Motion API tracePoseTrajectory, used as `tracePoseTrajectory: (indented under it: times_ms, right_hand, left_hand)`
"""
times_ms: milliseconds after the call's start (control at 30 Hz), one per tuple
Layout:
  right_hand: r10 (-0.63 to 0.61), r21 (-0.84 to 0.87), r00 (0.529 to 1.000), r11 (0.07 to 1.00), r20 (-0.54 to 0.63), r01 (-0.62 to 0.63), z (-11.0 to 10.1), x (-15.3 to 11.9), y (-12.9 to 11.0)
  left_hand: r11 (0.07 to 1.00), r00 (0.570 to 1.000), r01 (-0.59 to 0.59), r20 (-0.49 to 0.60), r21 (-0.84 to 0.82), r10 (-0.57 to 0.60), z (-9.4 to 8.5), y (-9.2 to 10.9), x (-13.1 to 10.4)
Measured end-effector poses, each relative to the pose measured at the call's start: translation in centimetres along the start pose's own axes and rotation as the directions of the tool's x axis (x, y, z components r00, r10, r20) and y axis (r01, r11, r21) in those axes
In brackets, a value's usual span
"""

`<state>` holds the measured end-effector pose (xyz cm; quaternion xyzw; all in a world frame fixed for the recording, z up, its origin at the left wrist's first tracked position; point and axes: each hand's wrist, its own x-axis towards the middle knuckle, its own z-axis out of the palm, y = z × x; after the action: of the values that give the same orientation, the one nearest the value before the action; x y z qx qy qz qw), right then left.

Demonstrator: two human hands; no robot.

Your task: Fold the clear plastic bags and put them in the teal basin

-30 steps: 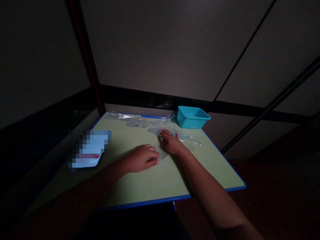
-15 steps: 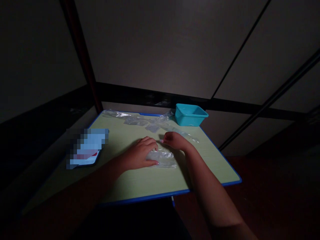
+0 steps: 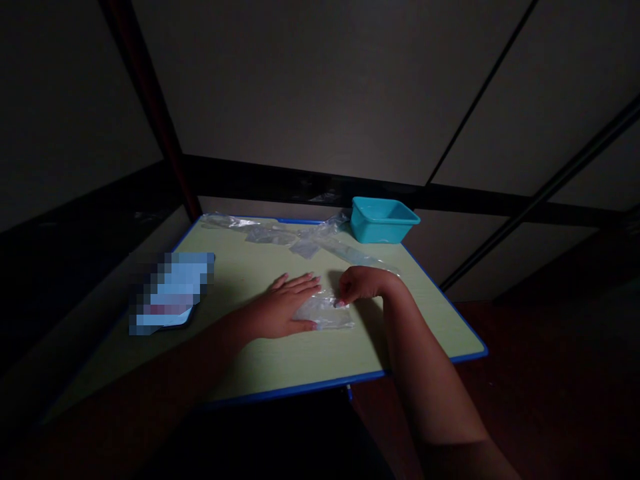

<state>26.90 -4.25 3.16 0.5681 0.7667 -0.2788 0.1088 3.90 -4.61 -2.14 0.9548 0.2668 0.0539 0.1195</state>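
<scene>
Your worktop (image 3: 420, 320) is pale yellow-green with a faint grain and a bright blue edging, set into a dim corner. Beyond your hands rise pale wall panels (image 3: 300, 93), parted by dark seams and crossed low down by a black band; a dark red post (image 3: 150, 100) stands in the corner, beyond and to the left of your hands. Past the worktop's right edge, you have a dark reddish floor (image 3: 530, 380).

You have one clear plastic bag (image 3: 327, 319) lying flat on the worktop between and under your two hands. Your left hand (image 3: 287, 310) is spread, palm down, its fingers and thumb on the bag's left part. Your right hand (image 3: 356, 285) is bent at the wrist with its fingers curled, the fingertips at the bag's right part; you cannot tell whether they pinch the film or only press it.

Beyond your hands are more clear plastic pieces (image 3: 305, 243), strewn and overlapping, so their number cannot be told. You have one turquoise plastic bin (image 3: 383, 227), upright, beyond your right hand near the far right corner. One touchscreen device (image 3: 177, 290) lies to the left of your left hand, its lit screen pixelated.
</scene>
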Motion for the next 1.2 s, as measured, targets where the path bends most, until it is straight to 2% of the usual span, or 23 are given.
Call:
tracePoseTrajectory:
  times_ms: [167, 300, 433, 567, 767, 933, 1067, 1200]
  right_hand:
    - [-0.111, 0.066, 0.991, 0.991, -0.078, 0.116, -0.1, -0.3, 0.3]
    - [-0.184, 0.244, 0.973, 0.946, -0.137, 0.213, 0.2, -0.1, 0.5]
    - [-0.139, 0.393, 0.972, 0.896, -0.192, 0.205, 0.7, 0.3, 0.4]
    - [-0.076, 0.44, 0.972, 0.882, -0.222, 0.169, 1.0, 0.7, 0.0]
    - [0.018, 0.34, 0.959, 0.937, -0.284, 0.083, 1.4, 1.5, -0.3]
    - [0.041, 0.177, 0.918, 0.984, -0.395, 0.032, 1.7, 1.8, -0.7]
    - [0.051, 0.157, 0.925, 0.988, -0.377, 0.009, 1.8, 1.8, -1.2]
    - [0.04, 0.06, 0.91, 0.998, -0.412, -0.017, 1.7, 1.8, -1.5]
  left_hand:
    - [0.999, 0.996, 0.032, 0.078, 0.025, -0.034, -0.4, 0.3, 0.1]
    - [0.999, 0.994, 0.039, 0.101, 0.031, -0.042, -0.6, 0.4, 0.2]
    - [0.999, 0.996, 0.037, 0.085, 0.021, -0.039, -0.4, 0.3, 0.2]
    - [1.0, 0.999, 0.023, 0.049, 0.0, -0.023, 0.0, -0.2, 0.2]
    - [0.999, 0.998, 0.047, 0.052, -0.026, -0.046, 0.1, -0.2, 0.4]
    - [0.999, 0.997, 0.049, 0.064, -0.022, -0.048, -0.2, 0.1, 0.3]
    - [1.0, 0.997, 0.023, 0.08, -0.009, -0.023, -0.4, 0.2, 0.1]
    - [1.0, 0.995, -0.015, 0.097, 0.012, 0.014, -0.3, 0.2, 0.0]
